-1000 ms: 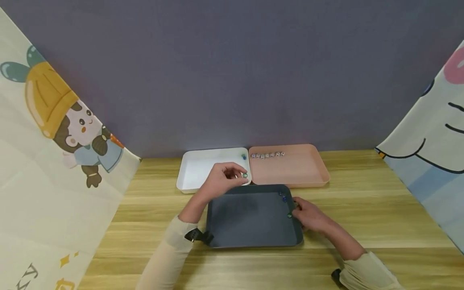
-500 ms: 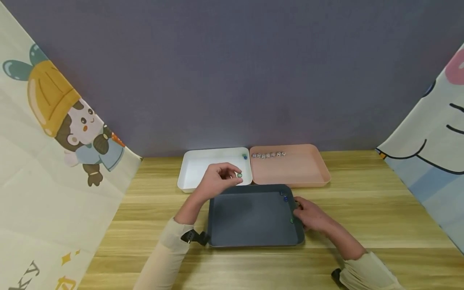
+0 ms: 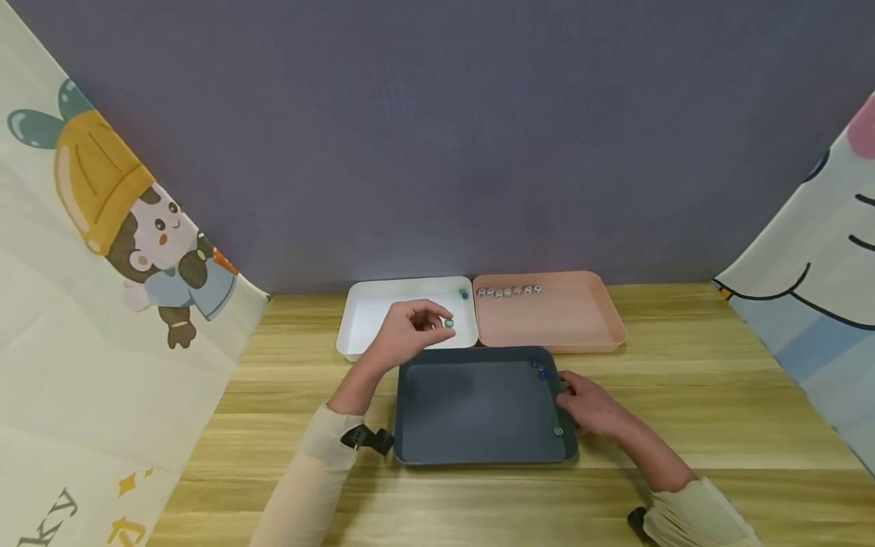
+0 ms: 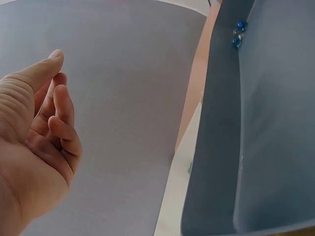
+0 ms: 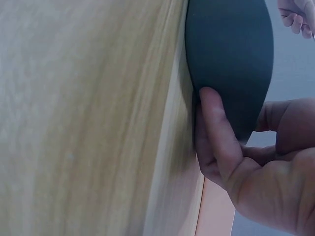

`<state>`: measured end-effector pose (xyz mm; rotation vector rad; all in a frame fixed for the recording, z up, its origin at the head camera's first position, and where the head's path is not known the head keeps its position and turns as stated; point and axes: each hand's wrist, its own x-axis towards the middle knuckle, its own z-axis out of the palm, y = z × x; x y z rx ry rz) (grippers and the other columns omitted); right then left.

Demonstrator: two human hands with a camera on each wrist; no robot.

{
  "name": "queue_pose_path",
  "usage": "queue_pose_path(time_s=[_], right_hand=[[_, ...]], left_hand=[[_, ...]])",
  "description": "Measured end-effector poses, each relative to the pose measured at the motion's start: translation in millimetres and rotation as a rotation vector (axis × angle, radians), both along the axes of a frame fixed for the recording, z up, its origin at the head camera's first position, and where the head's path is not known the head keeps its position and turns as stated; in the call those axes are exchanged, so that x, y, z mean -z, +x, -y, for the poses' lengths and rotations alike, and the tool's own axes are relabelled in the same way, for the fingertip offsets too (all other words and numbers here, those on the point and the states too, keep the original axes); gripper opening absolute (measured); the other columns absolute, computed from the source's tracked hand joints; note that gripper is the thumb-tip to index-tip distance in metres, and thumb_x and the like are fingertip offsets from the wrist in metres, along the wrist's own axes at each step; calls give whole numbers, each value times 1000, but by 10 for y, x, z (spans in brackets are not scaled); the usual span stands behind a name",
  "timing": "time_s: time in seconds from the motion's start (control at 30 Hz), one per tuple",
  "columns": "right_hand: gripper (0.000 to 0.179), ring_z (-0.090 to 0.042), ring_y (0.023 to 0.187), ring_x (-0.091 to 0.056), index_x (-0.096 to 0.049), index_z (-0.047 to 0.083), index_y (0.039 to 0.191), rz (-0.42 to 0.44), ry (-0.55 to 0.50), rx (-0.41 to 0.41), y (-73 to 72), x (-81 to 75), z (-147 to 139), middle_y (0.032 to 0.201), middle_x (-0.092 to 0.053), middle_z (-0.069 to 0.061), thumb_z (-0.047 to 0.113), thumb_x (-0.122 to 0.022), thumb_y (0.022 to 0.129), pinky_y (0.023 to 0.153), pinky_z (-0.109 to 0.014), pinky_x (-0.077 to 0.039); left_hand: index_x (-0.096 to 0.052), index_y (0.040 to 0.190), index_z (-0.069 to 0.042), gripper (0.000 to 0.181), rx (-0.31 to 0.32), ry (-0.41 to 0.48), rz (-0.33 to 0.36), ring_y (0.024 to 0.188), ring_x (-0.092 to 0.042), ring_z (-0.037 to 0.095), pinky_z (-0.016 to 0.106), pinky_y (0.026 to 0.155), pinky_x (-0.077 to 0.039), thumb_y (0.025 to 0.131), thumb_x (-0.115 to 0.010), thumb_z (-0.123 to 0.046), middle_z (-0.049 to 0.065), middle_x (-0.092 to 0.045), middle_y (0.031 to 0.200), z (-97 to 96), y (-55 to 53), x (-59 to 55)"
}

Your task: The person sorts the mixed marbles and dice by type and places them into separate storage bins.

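Note:
My left hand pinches a green marble between thumb and fingertips, above the white tray. In the left wrist view the marble is hidden behind the fingers. The right hand grips the right side of the dark grey tray; the right wrist view shows fingers under its edge. Blue marbles lie in that tray's far right corner, and a green marble is by its right wall. Blue and green marbles sit in the white tray's far right corner.
A pink tray stands right of the white one, with several dice in a row along its far left side. All three trays are on a wood-grain table. A grey partition rises behind them.
My left hand has drawn slightly left with the pinched marble. The loose green marble has rolled along the dark tray's right wall toward the near corner. The right hand keeps its grip.

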<state>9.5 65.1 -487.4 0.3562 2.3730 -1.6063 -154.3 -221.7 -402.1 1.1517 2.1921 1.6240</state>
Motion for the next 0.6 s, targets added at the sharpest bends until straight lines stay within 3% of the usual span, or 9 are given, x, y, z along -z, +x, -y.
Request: queue_pose_path(time_s=[0.27, 0.4, 0.6], right_hand=[[48, -26, 80, -60, -35, -7, 143, 1, 4, -14, 4, 17, -13, 101, -55, -20, 6, -42, 97, 57, -43, -55], [48, -25, 77, -60, -36, -6, 143, 17, 18, -14, -2, 16, -14, 100, -55, -19, 6, -41, 96, 57, -42, -54], [49, -26, 74, -59, -36, -5, 143, 13, 37, -22, -21, 10, -18, 99, -56, -18, 7, -42, 96, 57, -41, -53]], left_hand=[[-72, 105, -6, 19, 0, -7, 39, 65, -54, 37, 30, 51, -40, 89, -73, -16, 7, -68, 80, -109, -412, 142], [-71, 109, -3, 25, -13, -38, 69, 70, -59, 35, 34, 57, -48, 89, -73, -18, 15, -68, 84, -199, -655, 208], [-71, 111, -6, 27, -51, -214, 78, 76, -61, 38, 48, 65, -50, 90, -72, -22, 15, -68, 87, -326, -1005, 212]])
